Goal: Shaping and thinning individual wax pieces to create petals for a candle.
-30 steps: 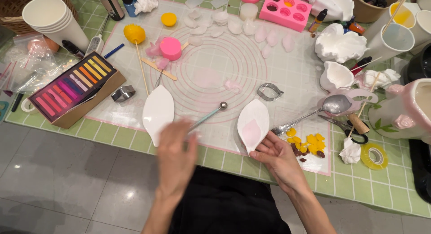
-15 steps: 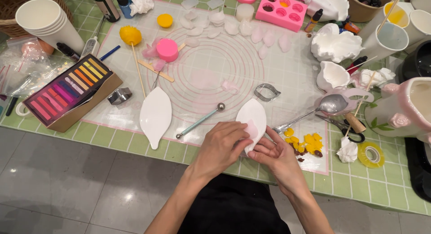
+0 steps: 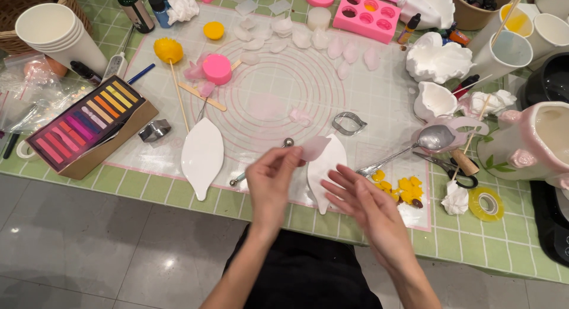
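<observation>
**Pale pink petal pinched in my left hand, above the near edge of the mat**

The table [image 3: 504, 244] carries a green checked cloth, and on it lies the translucent round-ruled mat [image 3: 267, 83], which takes up most of the middle. At the mat's left edge sits the box of coloured pastel sticks [image 3: 83, 128]. Near the mat's near edge lie two white leaf-shaped dishes: the left dish [image 3: 202, 155] lies clear, while the right dish [image 3: 329, 169] is partly covered by my hands.

My left hand [image 3: 269, 187] is raised over the near edge, thumb and fingertips closed on a thin pale pink petal [image 3: 314, 147]. The petal hangs just above the right dish; I cannot tell whether it touches it. My right hand [image 3: 370, 211] is open, fingers spread, holding nothing, just beside the dish's near end. A ball-tipped metal tool [image 3: 287, 143] lies between the two dishes, its handle passing under my left hand.
</observation>
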